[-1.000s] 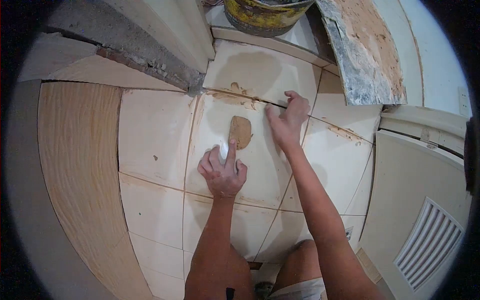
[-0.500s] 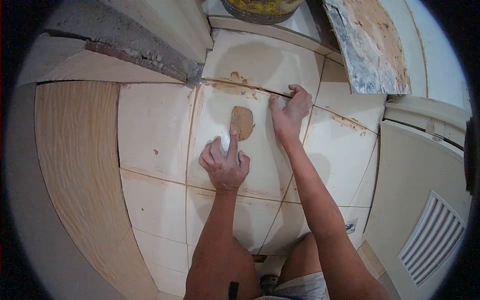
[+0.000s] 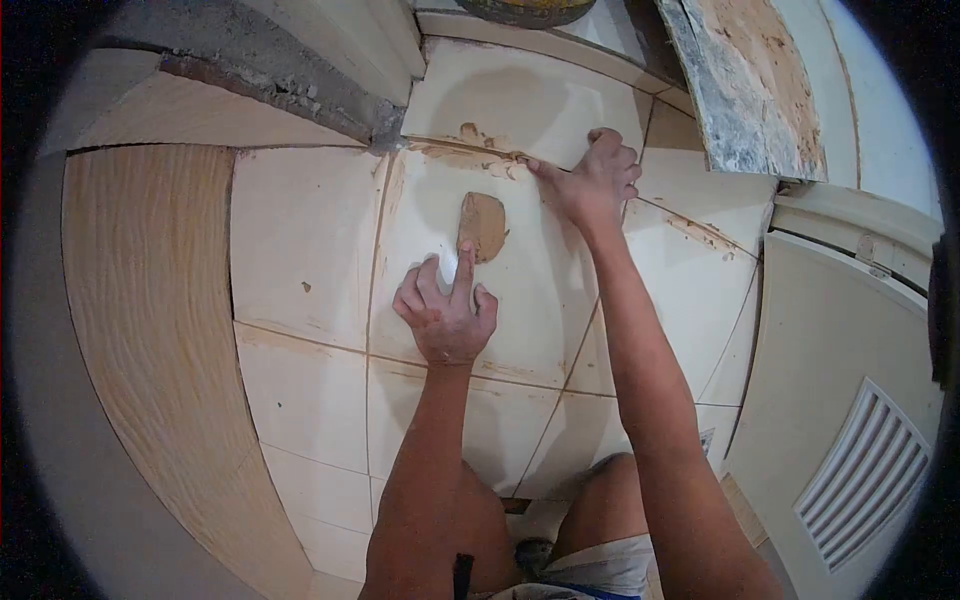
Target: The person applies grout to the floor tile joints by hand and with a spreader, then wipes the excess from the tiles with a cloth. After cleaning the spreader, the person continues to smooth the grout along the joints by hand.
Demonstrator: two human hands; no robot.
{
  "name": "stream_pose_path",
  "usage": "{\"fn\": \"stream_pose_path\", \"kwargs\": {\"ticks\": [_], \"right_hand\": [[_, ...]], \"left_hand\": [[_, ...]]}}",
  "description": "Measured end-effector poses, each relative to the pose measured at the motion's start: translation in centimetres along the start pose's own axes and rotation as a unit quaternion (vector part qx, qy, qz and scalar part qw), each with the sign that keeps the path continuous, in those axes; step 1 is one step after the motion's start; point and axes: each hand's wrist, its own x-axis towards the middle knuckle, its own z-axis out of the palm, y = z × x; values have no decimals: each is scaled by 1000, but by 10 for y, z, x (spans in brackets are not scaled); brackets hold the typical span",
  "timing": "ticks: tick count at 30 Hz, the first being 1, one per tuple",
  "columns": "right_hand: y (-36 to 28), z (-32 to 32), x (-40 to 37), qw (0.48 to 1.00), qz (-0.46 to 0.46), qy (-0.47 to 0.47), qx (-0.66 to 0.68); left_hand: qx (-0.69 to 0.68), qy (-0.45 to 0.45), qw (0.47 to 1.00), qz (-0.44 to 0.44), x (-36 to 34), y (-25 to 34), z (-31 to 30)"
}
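A flat tan-brown patch with one rounded side (image 3: 483,228), coated in what looks like grout paste, lies on the cream floor tile (image 3: 500,310) in front of me. My left hand (image 3: 446,318) is spread over that tile, its index fingertip right at the patch's lower edge. Farther up and to the right, my right hand (image 3: 592,185) has its thumb stretched out to the tile joint (image 3: 450,146). Its other fingers are bent, apart from the thumb, and nothing shows between them. Brown paste is smeared along the joint left of the thumb.
A paste-covered board (image 3: 755,85) juts in at upper right, near a round yellow-and-dark container (image 3: 525,10) on a raised ledge. At right stands a pale door with a louvred vent (image 3: 865,475). Wood-patterned tile (image 3: 155,320) and rough concrete (image 3: 270,70) lie to the left.
My right hand has shifted left along the joint, its thumb now at the smeared paste. The left index finger stays at the brown patch. The view has tilted slightly downward.
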Motion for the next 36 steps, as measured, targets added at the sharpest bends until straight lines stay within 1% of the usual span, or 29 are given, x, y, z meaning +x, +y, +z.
{"fn": "stream_pose_path", "kwargs": {"ticks": [2,4,8,10,14,17,19,20,22,23,25,29,30,32,35,36], "right_hand": [[2,-4,2,1000,-13,-10,1],[-1,-2,1,998,-65,2,26],[-20,9,4,997,-33,-11,64],[-21,15,2,999,-25,7,20],[-13,17,-4,999,-37,23,11],[-10,17,-5,998,-46,17,46],[-15,23,-8,991,-97,53,74],[-17,25,-10,991,-96,53,74],[-18,29,-13,979,-187,74,24],[-15,29,-13,979,-186,73,25],[0,31,-10,963,-226,146,0],[33,24,-8,956,-242,161,43],[30,21,-10,955,-243,163,42],[18,22,-15,960,-242,128,63],[-13,31,-20,959,-236,130,83],[-13,36,-18,960,-235,129,84]], "left_hand": [[-1,-8,1000,-2,1,1,-2],[-5,-5,1000,-3,1,1,-1],[-10,-1,1000,0,-1,-2,1],[-5,-3,1000,-1,-1,-2,1],[-4,-10,1000,-7,1,0,-1],[-8,-8,1000,-7,1,0,-1],[-13,-1,1000,-6,0,0,1],[-18,6,1000,-5,0,-1,2],[-12,6,1000,-4,1,0,1],[-6,6,1000,-4,1,0,0],[-6,8,1000,-2,1,0,-1],[-11,3,1000,1,1,0,-2],[-12,5,1000,1,2,0,-2],[-6,-1,1000,-1,2,0,-2],[-3,10,1000,2,1,0,0],[-2,8,1000,2,1,0,0]]}}
